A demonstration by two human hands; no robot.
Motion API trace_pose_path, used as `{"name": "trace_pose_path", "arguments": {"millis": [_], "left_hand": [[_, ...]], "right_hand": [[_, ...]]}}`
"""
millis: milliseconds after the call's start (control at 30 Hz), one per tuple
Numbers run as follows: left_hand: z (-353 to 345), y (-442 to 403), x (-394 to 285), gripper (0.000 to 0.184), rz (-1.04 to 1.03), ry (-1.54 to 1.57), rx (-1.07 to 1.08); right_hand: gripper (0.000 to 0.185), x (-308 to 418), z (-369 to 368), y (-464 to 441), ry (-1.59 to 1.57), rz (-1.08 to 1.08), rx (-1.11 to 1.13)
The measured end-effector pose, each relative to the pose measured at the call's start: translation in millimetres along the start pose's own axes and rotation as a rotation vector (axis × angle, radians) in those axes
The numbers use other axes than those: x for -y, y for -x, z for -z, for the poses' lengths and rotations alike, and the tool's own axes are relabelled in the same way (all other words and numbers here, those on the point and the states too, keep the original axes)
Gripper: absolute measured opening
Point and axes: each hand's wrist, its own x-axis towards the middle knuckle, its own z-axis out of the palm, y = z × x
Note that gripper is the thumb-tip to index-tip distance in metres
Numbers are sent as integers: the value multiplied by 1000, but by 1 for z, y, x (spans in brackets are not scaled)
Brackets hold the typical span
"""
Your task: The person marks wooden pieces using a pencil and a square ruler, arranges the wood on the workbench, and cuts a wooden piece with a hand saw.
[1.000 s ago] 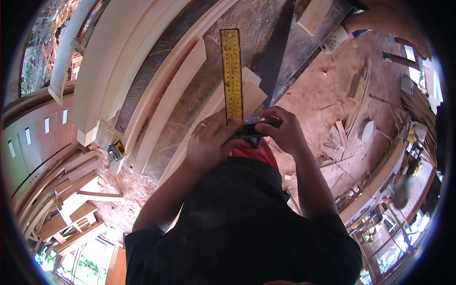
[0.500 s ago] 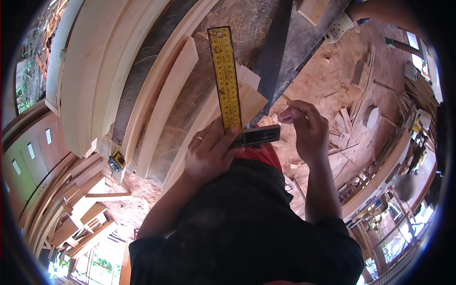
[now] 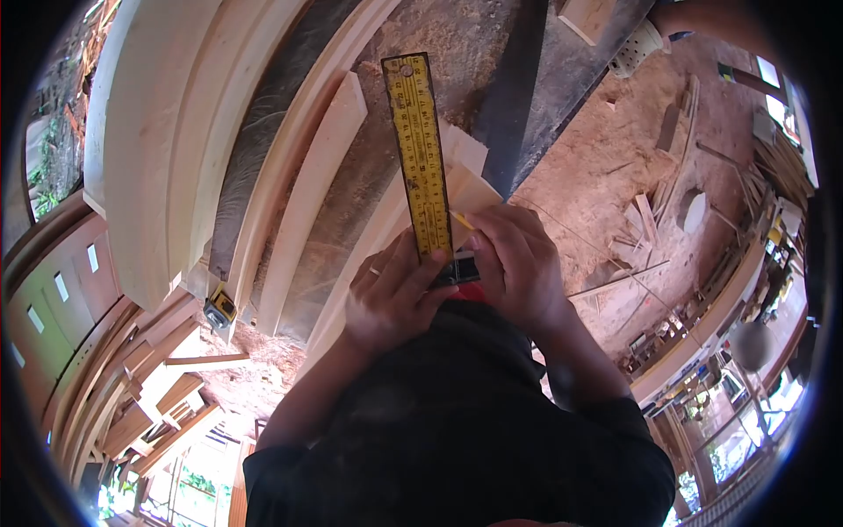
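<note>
A yellow try square [image 3: 421,149] with black scale markings lies across a pale wooden board [image 3: 470,189] in front of me. My left hand [image 3: 395,285] is closed around the square's lower end, thumb on the blade by its dark stock [image 3: 462,268]. In my right hand [image 3: 518,259] a yellow pencil [image 3: 461,220] is pinched, its tip at the right edge of the blade. The right fingers partly cover the stock.
Long pale boards [image 3: 316,193] lie side by side on the dark work table [image 3: 439,53]. A yellow and black tape measure [image 3: 219,306] sits at their near left end. Wood scraps [image 3: 641,224] and sawdust cover the floor at right. Another person's shoe [image 3: 634,51] shows at upper right.
My right hand has moved left and in toward the square, bringing the pencil to the blade's edge. The left hand keeps its hold on the square.
</note>
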Motion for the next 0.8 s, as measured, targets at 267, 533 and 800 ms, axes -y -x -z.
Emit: {"name": "trace_pose_path", "arguments": {"millis": [267,533,800], "left_hand": [[1,-2,2,51,-23,15,5],[-2,0,4,50,-35,3,-1],[-2,-1,5,49,-46,-7,3]], "right_hand": [[19,0,-4,1,-9,-22,-40],[27,7,-5,-1,146,50,-31],[29,14,-11,-2,195,70,-55]]}}
